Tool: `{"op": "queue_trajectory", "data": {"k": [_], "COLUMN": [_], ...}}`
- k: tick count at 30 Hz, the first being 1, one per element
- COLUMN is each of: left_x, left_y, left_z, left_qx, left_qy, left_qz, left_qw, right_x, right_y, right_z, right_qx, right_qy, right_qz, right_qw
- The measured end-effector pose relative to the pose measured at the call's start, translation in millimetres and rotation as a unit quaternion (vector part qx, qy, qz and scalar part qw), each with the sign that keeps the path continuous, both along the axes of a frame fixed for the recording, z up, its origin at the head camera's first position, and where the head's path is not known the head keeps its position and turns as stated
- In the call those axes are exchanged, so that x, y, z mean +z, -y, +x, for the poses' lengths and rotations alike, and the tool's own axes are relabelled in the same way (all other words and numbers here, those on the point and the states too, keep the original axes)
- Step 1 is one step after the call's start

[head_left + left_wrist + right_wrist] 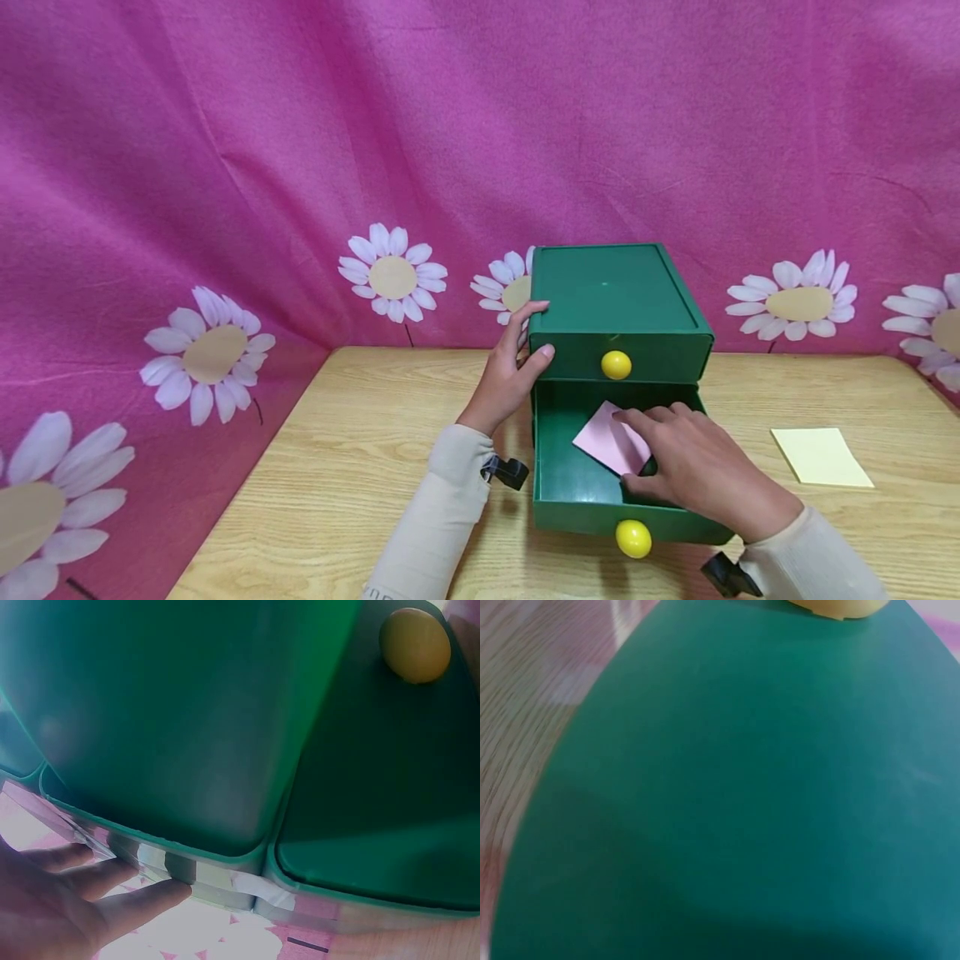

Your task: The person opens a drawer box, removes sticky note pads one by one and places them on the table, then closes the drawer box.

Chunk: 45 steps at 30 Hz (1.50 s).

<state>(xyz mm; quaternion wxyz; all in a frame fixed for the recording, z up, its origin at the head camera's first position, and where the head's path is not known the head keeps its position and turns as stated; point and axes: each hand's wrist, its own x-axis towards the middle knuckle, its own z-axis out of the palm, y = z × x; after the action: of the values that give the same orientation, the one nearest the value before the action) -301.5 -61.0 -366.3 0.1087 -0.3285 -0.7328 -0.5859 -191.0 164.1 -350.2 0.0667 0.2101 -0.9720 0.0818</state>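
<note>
A green two-drawer box [607,287] stands on the table, its lower drawer [558,475] pulled out and its upper drawer [570,358] closed. My left hand [504,375] steadies the box at its left side, thumb on the front corner. In the left wrist view, straight fingers [142,904] lie against that side. Inside the lower drawer is a pink sticky note pad [607,442]. My right hand [690,467] reaches in and holds the pad between thumb and index finger; the other fingers hide part of it. The right wrist view shows the green drawer front [742,772], not the hand.
A pale yellow sticky note pad [821,457] lies on the wooden table [360,442] right of the drawer. Yellow round knobs [633,539] stick out from both drawer fronts. Behind the table hangs a pink cloth [480,125] with white flowers.
</note>
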Motion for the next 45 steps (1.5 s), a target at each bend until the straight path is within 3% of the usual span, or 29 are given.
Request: {"op": "queue_trajectory", "data": {"k": [16, 32, 45], "left_x": [-0.3, -0.1, -0.2], "left_y": [0.2, 0.2, 0.9], "left_z": [1.0, 2.2, 1.5], "left_qx": [0.001, 0.004, 0.001], "left_qy": [0.008, 0.019, 0.012], "left_qz": [0.002, 0.001, -0.003], "left_qw": [1.0, 0.9998, 0.9999], "right_x": [-0.4, -2.2, -3.2], "right_y": [0.4, -1.3, -1.2], "right_z": [-1.6, -0.6, 1.3], "right_qx": [0.017, 0.037, 0.029], "right_qy": [-0.004, -0.058, -0.063], "right_qz": [-0.017, 0.003, -0.001], "right_qw": [1.0, 0.998, 0.998]}}
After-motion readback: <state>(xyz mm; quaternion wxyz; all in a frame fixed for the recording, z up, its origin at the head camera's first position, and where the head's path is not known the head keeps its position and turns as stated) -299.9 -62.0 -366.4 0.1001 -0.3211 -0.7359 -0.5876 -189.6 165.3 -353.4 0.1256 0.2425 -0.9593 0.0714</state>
